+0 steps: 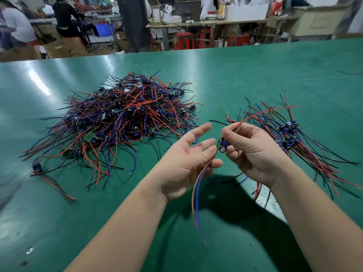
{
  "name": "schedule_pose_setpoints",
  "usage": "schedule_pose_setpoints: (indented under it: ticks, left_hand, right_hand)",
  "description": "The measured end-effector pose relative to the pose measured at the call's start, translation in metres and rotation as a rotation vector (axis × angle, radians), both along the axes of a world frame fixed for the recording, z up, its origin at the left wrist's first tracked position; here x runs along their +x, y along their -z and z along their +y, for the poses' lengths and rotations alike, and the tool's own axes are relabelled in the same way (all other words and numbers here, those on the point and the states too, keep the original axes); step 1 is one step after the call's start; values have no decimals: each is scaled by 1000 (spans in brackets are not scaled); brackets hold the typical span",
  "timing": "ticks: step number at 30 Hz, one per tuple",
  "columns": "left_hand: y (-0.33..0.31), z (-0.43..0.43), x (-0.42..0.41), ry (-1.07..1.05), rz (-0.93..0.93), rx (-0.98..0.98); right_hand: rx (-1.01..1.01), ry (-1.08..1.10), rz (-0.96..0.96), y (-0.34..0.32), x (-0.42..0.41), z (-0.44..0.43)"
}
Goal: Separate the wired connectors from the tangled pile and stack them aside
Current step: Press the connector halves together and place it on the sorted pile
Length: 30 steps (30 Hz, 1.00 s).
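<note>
1. Counter (255,75): a green surface with a straight far edge. The wide bare band along that edge and the strip between the two heaps give room to move. The near edge curves in beneath the forearms.
2. Tangled pile (121,116): red, blue and black leads with small connector bodies, left of centre. Loose ends fan toward the near-left corner.
3. Sorted stack (290,138): separated pieces on the right side, bodies grouped together and leads running the same way. Some tails seem to reach the near edge, so new pieces are best laid further in.
4. Right hand (249,152): raised between the heaps, its fingers curled and pinching one wired connector at the body and its red lead.
5. Left hand (188,163): fingers straight and spread, gripping nothing. Its fingertips lie just beside the board, and two leads trail across its lower fingers.
6. Wired connector (223,145): clear of the pile and held above the counter between the hands, with red and blue leads hanging toward the near edge. The step in hand appears to be straightening. Drawing the leads through the left fingers, then laying the body against the stack's bodies, should keep it neat.
7. Stray connector (37,166): lies alone near the left edge.
</note>
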State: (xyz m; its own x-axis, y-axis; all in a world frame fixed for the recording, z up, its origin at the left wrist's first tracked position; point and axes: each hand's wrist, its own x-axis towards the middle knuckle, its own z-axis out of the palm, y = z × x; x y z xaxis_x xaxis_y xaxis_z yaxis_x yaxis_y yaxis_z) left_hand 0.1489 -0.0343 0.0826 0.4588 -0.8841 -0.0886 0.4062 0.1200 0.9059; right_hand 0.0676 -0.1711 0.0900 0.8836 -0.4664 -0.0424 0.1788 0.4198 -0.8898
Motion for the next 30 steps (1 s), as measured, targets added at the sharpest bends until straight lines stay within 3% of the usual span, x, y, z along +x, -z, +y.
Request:
schedule_pose_setpoints:
  ticks: [4,11,15,17,30]
  left_hand:
    - [4,-4,-4,-180,-267,151]
    - [13,-10,-7,-233,-288,216]
    - [9,-10,-11,-173,-323,236]
    - [4,-8,-10,-134,-304,216]
    - [-6,2,-7,94,-420,295]
  right_hand:
    - [-256,122,96,3,1,-5]
    - [-479,133,150,14,4,-7]
    - [-471,-52,158,6,-4,-15]
    - [-417,-28,154,1,-7,-20]
    - [8,612,34,-5,-11,-47]
